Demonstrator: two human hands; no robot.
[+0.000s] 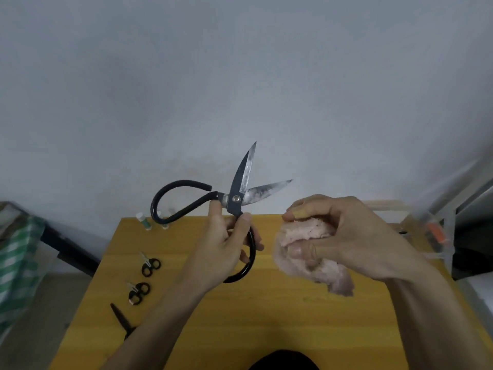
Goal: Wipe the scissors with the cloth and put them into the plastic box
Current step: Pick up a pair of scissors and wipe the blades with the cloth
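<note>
Held above the yellow table (pixel 240 316), the large scissors (pixel 241 193) point up and away, blades splayed into a V, dull mottled steel with black looped handles, the left hand (pixel 226 247) curled round the lower loop while the right hand (pixel 344 236) pinches the bunched pale pink cloth (pixel 304 233) just beside them.

Four scissors (pixel 236 198), one cloth (pixel 306 244)

Soft, even, rather dim light; the wall (pixel 240 76) reads grey with faint vignetting. Wide-angle bending warps the desk (pixel 266 316) edges; things toward 9 and 3 o'clock smear out of focus.
</note>
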